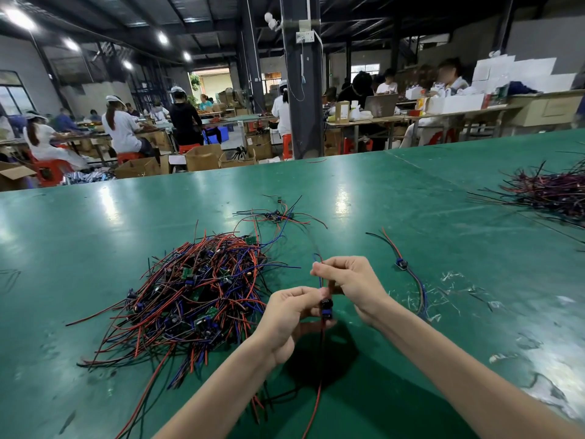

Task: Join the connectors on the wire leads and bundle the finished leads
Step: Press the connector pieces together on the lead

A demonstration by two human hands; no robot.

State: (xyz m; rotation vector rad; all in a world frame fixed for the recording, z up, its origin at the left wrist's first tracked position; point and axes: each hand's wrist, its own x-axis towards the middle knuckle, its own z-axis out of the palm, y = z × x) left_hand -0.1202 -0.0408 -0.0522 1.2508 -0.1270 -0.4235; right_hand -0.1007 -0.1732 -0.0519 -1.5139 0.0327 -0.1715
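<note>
**Both hands work the connector (pixel 326 307) at lower centre**

The left hand (pixel 291 315) grips it, seemingly between thumb and fingers; the right hand (pixel 351 280) pinches its wires (pixel 320 280) just above. The pile of leads (pixel 196 289) lies centre-left on the green table (pixel 411 201)

Red, blue and black leads (pixel 196 293) lie heaped at left. One lead (pixel 322 350) with a blue-black connector (pixel 326 308) hangs upright beside them.

Table (pixel 126 217) green; leads (pixel 196 289) red, blue, black
</note>
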